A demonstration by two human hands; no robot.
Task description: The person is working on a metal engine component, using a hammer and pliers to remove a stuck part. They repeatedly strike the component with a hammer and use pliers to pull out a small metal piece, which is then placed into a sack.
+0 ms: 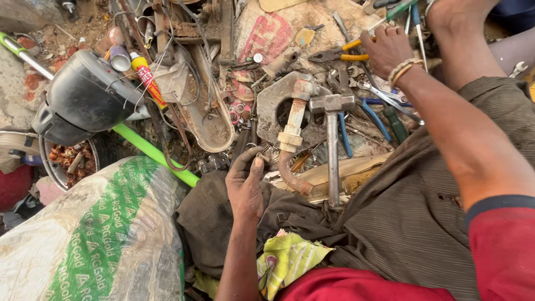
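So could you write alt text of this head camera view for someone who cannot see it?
Seen from above, a seated person's left hand pinches a small metal part beside a rusty bent pipe, while the right hand reaches into a heap of pliers and spanners. A hammer lies between them.

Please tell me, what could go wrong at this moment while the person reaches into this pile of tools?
The right hand reaches among crowded pliers and other pointed tools, so a finger could get scratched or pinched. The hammer lies close to the leg and might slide onto it. The left hand pinches a small part that could easily drop into the clutter and be lost.
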